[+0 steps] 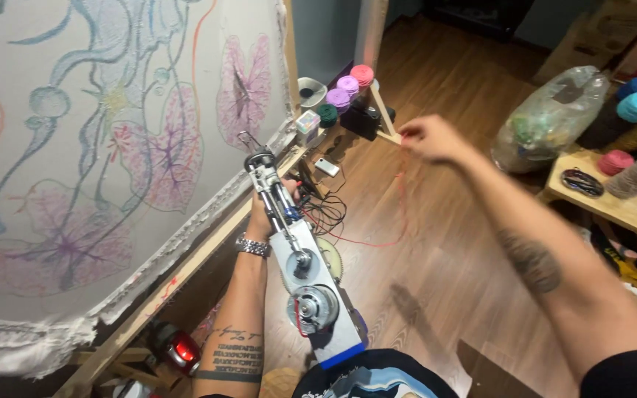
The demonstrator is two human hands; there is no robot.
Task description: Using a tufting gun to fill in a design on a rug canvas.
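Observation:
My left hand (268, 210) grips a grey tufting gun (304, 284) from underneath, its needle tip (248, 141) pointing up toward the stretched cloth (112, 147). The cloth is drawn with pink flowers and blue curling lines. A metal watch (252, 245) sits on that wrist. My right hand (429, 138) is raised out to the right, fingers pinched on a thin red yarn strand (399, 199) that loops down to the gun.
The cloth hangs on a wooden frame (186, 273). Yarn cones (348, 88) in pink, purple and green stand by the frame's end. A shelf (613, 206) at the right holds more yarn cones, beside a clear plastic bag (551, 118). Black cables (326, 214) lie on the wooden floor.

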